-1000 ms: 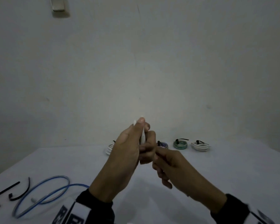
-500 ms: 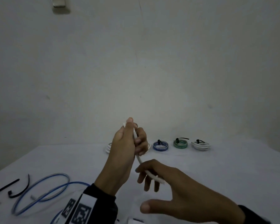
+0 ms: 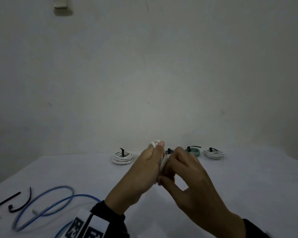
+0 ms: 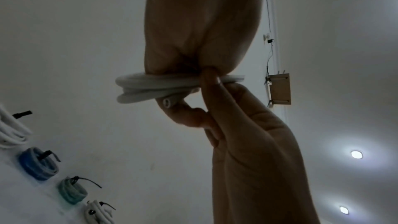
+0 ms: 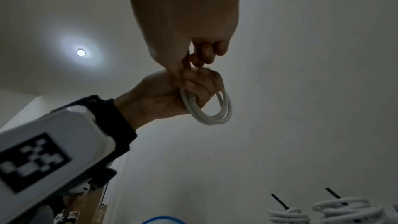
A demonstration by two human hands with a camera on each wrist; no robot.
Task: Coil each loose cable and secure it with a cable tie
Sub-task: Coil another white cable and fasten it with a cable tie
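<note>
Head view: left hand [image 3: 141, 170] and right hand [image 3: 187, 170] meet above table [image 3: 248, 186] centre, both gripping white cable [image 3: 163, 162] so loops can't spring open; tied coils [image 3: 122, 157] sit along far edge. Left wrist view: fingers pinch stacked turns. Right wrist view: coil hangs formed, w/ no tie yet.

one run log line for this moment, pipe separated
step: coiling | left hand: holds white cable coil | right hand: pinches coil | tie: not yet on | table: loose blue cable
</note>
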